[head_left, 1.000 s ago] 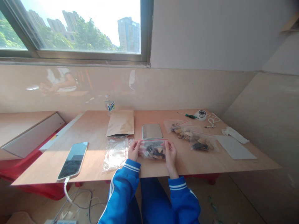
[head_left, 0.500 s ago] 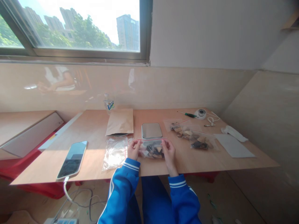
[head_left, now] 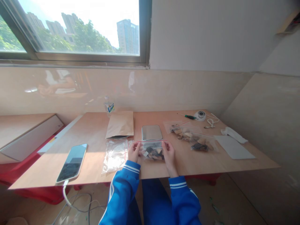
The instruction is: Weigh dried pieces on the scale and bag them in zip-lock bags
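A clear zip-lock bag (head_left: 152, 152) with a red seal line holds dark and tan dried pieces and a small white packet. My left hand (head_left: 134, 152) pinches its upper left corner, and my right hand (head_left: 169, 153) pinches the upper right. The red seal runs stretched between both hands. Just behind the bag lies a flat digital scale (head_left: 152, 132) with a metal top. Left of my left hand are clear, flat plastic bags (head_left: 114, 157). Several filled zip-lock bags (head_left: 187, 135) of similar pieces lie to the right of the scale.
A brown paper pouch (head_left: 120, 125) and a plastic bottle (head_left: 109, 105) are at the back. On the left lies a charging phone (head_left: 72, 162). To the right are a green screwdriver (head_left: 189, 117), a white camera (head_left: 200, 115) with cable, and white paper (head_left: 234, 147).
Both hands keep hold of the bag's top corners with little movement. The bag's contents and white packet show a bit more clearly. The whole view has tilted slightly.
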Tool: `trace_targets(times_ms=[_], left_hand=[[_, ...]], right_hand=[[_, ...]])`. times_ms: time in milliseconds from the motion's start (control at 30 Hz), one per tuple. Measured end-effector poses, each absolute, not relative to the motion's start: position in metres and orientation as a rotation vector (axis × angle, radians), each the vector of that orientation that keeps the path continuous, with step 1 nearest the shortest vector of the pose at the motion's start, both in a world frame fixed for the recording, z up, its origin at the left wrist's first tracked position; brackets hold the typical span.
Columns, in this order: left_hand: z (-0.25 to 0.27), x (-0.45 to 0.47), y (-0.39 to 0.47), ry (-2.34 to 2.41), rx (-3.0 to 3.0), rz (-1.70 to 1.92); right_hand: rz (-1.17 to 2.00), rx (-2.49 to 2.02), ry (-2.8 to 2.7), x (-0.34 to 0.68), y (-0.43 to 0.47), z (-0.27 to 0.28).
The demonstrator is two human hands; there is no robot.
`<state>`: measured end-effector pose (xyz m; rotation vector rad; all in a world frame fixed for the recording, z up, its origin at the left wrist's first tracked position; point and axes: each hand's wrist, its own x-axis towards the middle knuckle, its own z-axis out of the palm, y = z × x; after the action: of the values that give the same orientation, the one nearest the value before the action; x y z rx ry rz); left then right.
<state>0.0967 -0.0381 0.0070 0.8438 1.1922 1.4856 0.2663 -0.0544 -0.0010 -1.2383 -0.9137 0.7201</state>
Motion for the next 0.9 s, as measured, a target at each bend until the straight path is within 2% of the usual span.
trace_targets(times_ms=[333,900], left_hand=[[0.0058,0.0938,-0.0355,1.119,1.0,1.517],[0.0086,0.0933,-0.0403,1.222,0.986,1.558]], right_hand=[[0.87,-1.124,-0.948,0.2632,-0.0589,0.0057],[0.861,-1.108,-0.879,0.2634,-0.0578,0.003]])
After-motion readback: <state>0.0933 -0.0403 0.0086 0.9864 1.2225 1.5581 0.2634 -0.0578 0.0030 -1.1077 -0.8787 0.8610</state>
